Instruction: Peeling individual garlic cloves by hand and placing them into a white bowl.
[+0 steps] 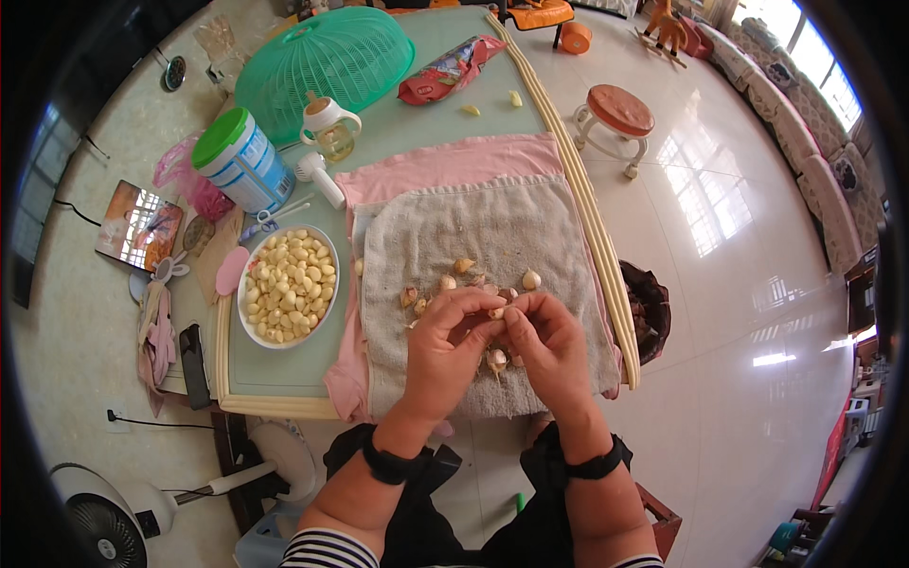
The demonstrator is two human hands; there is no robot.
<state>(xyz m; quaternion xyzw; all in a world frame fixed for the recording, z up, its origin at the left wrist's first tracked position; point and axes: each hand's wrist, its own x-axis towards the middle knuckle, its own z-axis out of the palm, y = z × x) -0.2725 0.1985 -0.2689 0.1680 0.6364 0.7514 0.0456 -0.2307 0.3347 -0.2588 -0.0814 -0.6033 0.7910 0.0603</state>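
Between the fingertips of my left hand (451,341) and my right hand (550,341) is a small garlic clove (497,313), gripped from both sides. Both hands are over a grey towel (476,220) laid on a pink cloth (454,160). Unpeeled garlic cloves lie around and beneath my fingers, among them one (531,279) beyond my right hand and another (497,361) between my wrists. My hands partly hide the pile. To the left, a white bowl (243,312) holds many peeled garlic cloves (290,284).
A green mesh food cover (334,64), a baby bottle (332,131), a green-lidded tub (245,167) and a red packet (451,71) stand or lie on the table's far side. Right of the table are a dark bag (645,312) and a round stool (619,112). A fan (103,522) is lower left.
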